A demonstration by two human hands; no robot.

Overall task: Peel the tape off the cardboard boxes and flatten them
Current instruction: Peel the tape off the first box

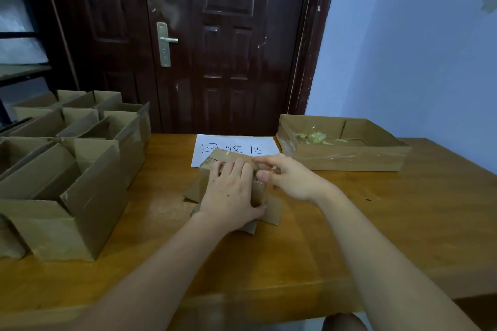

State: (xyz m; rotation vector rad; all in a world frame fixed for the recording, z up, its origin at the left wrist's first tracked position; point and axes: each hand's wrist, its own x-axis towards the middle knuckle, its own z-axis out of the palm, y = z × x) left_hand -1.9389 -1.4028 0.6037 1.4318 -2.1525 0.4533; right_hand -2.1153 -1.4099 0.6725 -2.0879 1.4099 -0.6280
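A small brown cardboard box (228,157) lies at the middle of the wooden table (403,217), partly on a white paper sheet (207,146) with handwritten characters. My left hand (231,191) lies over the top of the box, its thumb hooked round the near right corner, holding it down. My right hand (287,176) is at the box's right top edge, thumb and fingertips pinching what looks like a strip of clear tape; the tape itself is hard to see. Much of the box is hidden under both hands.
Several open cardboard boxes (78,169) stand packed together along the left side of the table. A shallow cardboard tray (347,157) with crumpled yellowish tape (313,137) sits at the back right. A dark wooden door (215,43) stands behind the table.
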